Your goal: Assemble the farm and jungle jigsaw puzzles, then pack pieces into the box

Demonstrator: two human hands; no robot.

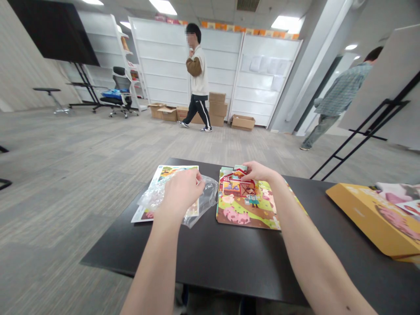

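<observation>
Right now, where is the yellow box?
In the head view, the yellow box lies on the black table at the person's far right, beyond the right forearm and the farm puzzle.

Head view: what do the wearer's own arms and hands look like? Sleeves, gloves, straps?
Left forearm and right forearm are bare as far as they show; no sleeve in frame. Left hand and right hand are ungloved. No watch, strap or cable visible. Fingers are partly hidden, so rings can't be ruled out.
</observation>
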